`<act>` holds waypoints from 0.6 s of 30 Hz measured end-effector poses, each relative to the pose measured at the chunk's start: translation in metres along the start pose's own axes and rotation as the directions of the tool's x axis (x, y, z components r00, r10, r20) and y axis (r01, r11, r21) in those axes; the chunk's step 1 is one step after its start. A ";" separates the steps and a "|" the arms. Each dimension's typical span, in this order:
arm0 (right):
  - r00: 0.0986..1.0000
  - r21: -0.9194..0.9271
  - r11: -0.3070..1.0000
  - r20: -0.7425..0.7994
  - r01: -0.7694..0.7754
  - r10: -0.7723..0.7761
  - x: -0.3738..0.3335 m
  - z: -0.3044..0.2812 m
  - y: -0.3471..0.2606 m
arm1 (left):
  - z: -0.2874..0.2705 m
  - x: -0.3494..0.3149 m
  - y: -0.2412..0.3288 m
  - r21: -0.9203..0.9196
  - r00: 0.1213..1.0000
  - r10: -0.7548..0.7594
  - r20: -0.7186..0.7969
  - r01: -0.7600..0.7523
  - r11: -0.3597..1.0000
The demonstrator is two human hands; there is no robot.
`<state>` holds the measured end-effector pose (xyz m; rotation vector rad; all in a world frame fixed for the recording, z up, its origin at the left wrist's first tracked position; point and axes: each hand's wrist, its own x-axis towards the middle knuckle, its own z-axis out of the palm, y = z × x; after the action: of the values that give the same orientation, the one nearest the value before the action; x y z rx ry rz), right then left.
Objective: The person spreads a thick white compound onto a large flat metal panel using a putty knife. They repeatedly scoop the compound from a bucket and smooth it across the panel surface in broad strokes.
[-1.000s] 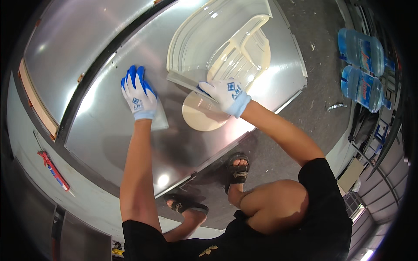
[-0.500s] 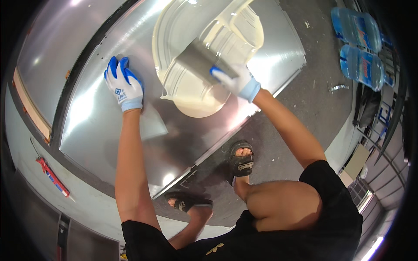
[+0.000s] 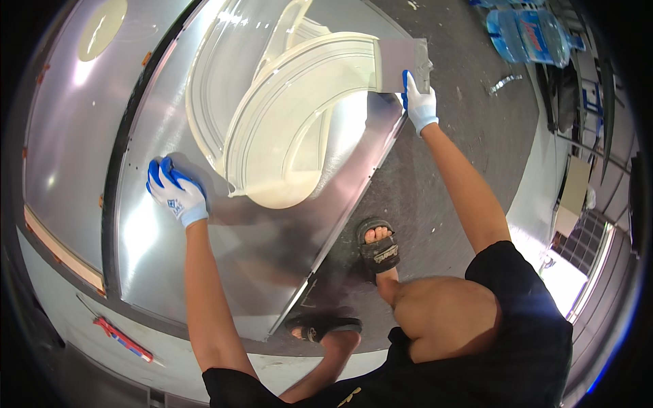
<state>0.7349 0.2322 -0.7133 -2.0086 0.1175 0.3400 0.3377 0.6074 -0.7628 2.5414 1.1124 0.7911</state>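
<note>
A shiny metal sheet (image 3: 245, 251) lies before me, with a broad curved smear of cream-coloured paste (image 3: 279, 143) across its middle. At the sheet's right edge my right hand (image 3: 420, 98), in a white glove with blue fingers, is closed on a wide flat scraper (image 3: 400, 64). The scraper's grey blade meets the end of the paste band, and a little paste clings to its far side. My left hand (image 3: 178, 190), gloved the same way, rests on the bare metal left of the paste. Its fingers are stretched out and slightly apart, holding nothing.
Beyond a dark gap on the left is another panel (image 3: 75, 163) bearing an oval patch of paste (image 3: 103, 28). A red and blue tool (image 3: 122, 338) lies at lower left. Large blue water bottles (image 3: 530, 37) stand at far right. My sandalled foot (image 3: 378, 246) is beside the sheet.
My right hand has swept the scraper rightward from the middle of the paste to the sheet's edge, leaving a curved band. My left hand stays on the metal while the view has shifted.
</note>
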 end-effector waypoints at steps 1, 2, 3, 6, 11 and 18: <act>0.999 -0.014 1.000 -0.042 -0.008 0.007 -0.002 -0.008 0.002 | 0.000 0.000 0.001 0.011 1.000 -0.005 0.011 0.005 1.000; 0.996 -0.050 0.999 -0.091 0.003 -0.007 -0.006 -0.016 0.002 | 0.000 0.000 0.002 0.024 1.000 -0.008 0.013 0.008 1.000; 0.989 -0.138 0.990 -0.136 0.040 -0.059 -0.009 -0.021 0.000 | 0.000 0.000 0.003 0.041 1.000 -0.006 0.009 0.006 0.999; 0.965 -0.335 0.941 -0.229 0.049 -0.132 -0.015 -0.020 -0.020 | 0.000 0.000 0.005 0.062 1.000 -0.004 0.026 0.003 0.998; 0.968 -0.249 0.938 0.136 0.240 -0.211 -0.021 0.050 -0.082 | 0.001 0.000 0.008 0.098 0.999 -0.027 0.040 0.023 0.995; 0.866 -0.293 0.892 0.466 0.345 -0.182 -0.040 0.181 -0.114 | -0.004 -0.002 0.007 0.102 0.998 0.017 0.055 -0.022 0.995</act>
<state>0.6891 0.4422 -0.6779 -2.2281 -0.5409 0.6522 0.3387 0.6013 -0.7570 2.6447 1.1407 0.6818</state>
